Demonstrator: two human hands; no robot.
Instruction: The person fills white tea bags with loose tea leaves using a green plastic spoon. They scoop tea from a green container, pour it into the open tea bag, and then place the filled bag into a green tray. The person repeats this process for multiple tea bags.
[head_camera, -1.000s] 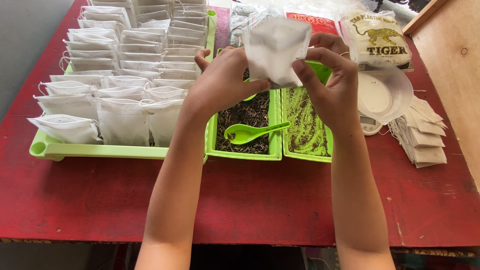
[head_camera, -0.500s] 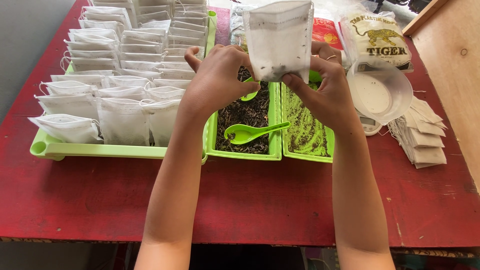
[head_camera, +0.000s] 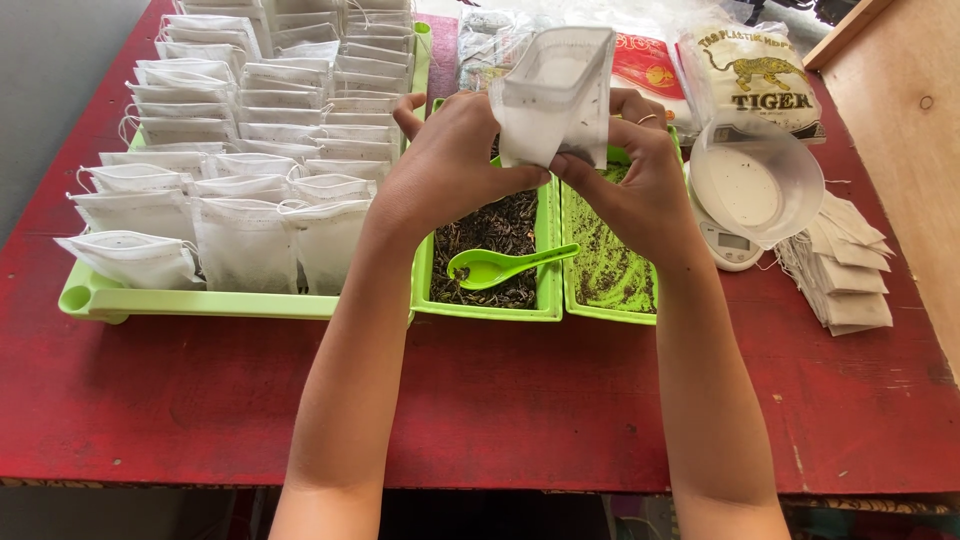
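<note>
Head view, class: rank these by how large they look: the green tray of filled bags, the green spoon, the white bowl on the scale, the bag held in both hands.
1. Green tray of filled bags
2. White bowl and held bag: similar; the bag is raised nearer the camera, so unranked
3. Green spoon

Around the green plastic spoon (head_camera: 497, 266) lying in its green tray of dark loose tea (head_camera: 487, 262) we see a long green tray of filled white bags (head_camera: 240, 160) leftward, a white bowl on a small scale (head_camera: 757, 186) rightward, flat empty paper bags (head_camera: 848, 272) beyond
</note>
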